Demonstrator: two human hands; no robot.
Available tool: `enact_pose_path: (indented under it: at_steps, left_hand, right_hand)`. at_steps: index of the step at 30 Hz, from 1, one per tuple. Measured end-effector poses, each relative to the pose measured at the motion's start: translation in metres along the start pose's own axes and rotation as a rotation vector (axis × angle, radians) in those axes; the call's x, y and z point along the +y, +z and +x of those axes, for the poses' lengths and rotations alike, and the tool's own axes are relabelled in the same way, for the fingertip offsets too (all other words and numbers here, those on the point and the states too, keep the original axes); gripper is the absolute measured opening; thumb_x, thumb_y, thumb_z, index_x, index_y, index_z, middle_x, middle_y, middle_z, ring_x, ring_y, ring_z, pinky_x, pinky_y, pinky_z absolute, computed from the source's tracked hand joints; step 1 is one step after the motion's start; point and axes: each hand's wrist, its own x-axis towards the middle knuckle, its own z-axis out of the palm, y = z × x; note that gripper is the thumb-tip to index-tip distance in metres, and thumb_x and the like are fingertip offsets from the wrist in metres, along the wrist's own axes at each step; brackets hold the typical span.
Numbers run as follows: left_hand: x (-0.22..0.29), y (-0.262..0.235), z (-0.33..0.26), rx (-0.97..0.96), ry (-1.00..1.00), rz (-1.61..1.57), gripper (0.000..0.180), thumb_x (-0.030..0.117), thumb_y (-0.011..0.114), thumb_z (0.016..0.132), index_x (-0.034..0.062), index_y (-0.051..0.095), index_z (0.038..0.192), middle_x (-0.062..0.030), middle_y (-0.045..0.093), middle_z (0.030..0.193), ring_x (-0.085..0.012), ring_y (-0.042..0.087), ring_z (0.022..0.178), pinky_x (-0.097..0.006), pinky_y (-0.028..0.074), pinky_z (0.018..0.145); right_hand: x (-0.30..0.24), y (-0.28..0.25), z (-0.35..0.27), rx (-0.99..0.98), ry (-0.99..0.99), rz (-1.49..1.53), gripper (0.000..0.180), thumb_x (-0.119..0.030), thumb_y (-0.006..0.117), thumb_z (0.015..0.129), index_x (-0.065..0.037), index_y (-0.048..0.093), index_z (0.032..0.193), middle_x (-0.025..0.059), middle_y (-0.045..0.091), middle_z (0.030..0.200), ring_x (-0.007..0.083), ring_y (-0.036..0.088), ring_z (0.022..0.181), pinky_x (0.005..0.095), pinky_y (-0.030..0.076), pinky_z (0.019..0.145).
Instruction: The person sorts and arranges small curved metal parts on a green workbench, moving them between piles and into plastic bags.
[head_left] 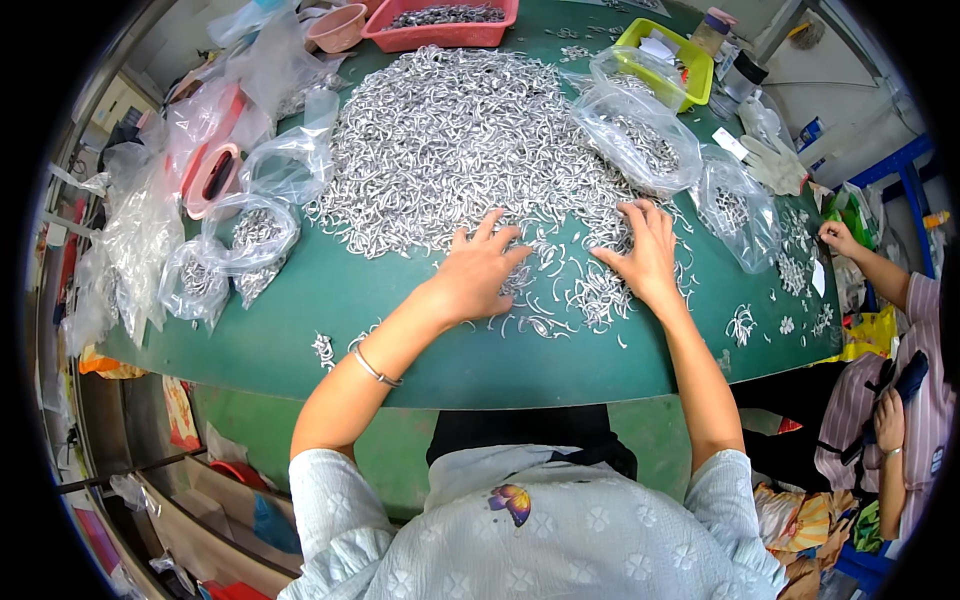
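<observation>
1. Here's the left hand [478, 272], palm down, fingers spread apart at the near edge of a big heap of small, curved, silvery metal pieces [450, 130].
2. And the right hand [648, 255]! Thumb and fingers apart, fingertips at the heap's near right edge; whether any piece sits under either hand, I cannot tell.
3. Between the hands, loose pieces scatter over the green counter [440, 365], with a small cluster [600, 298] just below the right hand.
4. Out left of the left hand, a clear bag [262, 232] holds more pieces.
5. Beyond the right hand, another clear bag [640, 140] lies open-mouthed; well to its right, a co-worker's hand [838, 238] reaches the counter's edge.
</observation>
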Motion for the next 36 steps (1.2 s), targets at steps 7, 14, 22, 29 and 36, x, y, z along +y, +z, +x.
enact_pose_path:
  at_steps: [7, 14, 22, 29, 36]
  left_hand:
    - [-0.014, 0.012, -0.002, 0.210, 0.066, -0.149, 0.062, 0.027, 0.080, 0.071, 0.0110, 0.057, 0.126, -0.0125, 0.046, 0.132, -0.0328, 0.036, 0.131, -0.051, 0.036, 0.095]
    - [-0.009, 0.031, 0.006, 0.333, 0.087, 0.008, 0.050, 0.019, 0.076, 0.070, 0.0071, 0.058, 0.115, -0.0113, 0.051, 0.124, -0.0293, 0.041, 0.127, -0.049, 0.037, 0.090]
    - [-0.015, 0.032, 0.003, 0.404, 0.128, -0.055, 0.034, 0.001, 0.064, 0.076, 0.0072, 0.059, 0.109, -0.0069, 0.056, 0.112, -0.0258, 0.049, 0.116, -0.041, 0.038, 0.087]
    - [-0.018, 0.031, 0.006, 0.457, 0.111, -0.034, 0.032, 0.004, 0.060, 0.084, 0.0062, 0.057, 0.116, -0.0093, 0.059, 0.112, -0.0289, 0.053, 0.108, -0.040, 0.042, 0.087]
    - [-0.025, 0.044, 0.021, 0.467, 0.109, 0.053, 0.032, 0.007, 0.057, 0.088, 0.0063, 0.057, 0.119, -0.0108, 0.059, 0.105, -0.0310, 0.054, 0.101, -0.042, 0.043, 0.086]
  right_hand:
    - [-0.018, 0.008, -0.002, 0.066, -0.024, 0.151, 0.066, -0.028, 0.083, 0.069, -0.001, 0.053, 0.121, 0.0161, 0.044, 0.132, 0.0374, 0.039, 0.120, 0.0482, 0.034, 0.099]
    - [-0.035, 0.018, -0.019, 0.142, -0.160, 0.078, 0.046, -0.014, 0.077, 0.072, -0.007, 0.056, 0.111, 0.0096, 0.050, 0.123, 0.0302, 0.045, 0.114, 0.0436, 0.032, 0.088]
    - [-0.061, 0.023, -0.023, 0.157, -0.254, 0.553, 0.024, 0.004, 0.066, 0.075, -0.003, 0.056, 0.097, 0.0113, 0.057, 0.102, 0.0310, 0.055, 0.098, 0.0406, 0.043, 0.084]
    - [-0.062, 0.020, -0.009, -0.057, 0.083, 1.202, 0.019, -0.001, 0.064, 0.084, 0.001, 0.060, 0.103, 0.0069, 0.064, 0.098, 0.0172, 0.061, 0.096, 0.0332, 0.048, 0.089]
    - [-0.031, -0.037, -0.037, -0.137, 0.061, 0.791, 0.022, -0.008, 0.062, 0.090, -0.004, 0.066, 0.111, 0.0050, 0.066, 0.110, 0.0139, 0.059, 0.104, 0.0302, 0.047, 0.091]
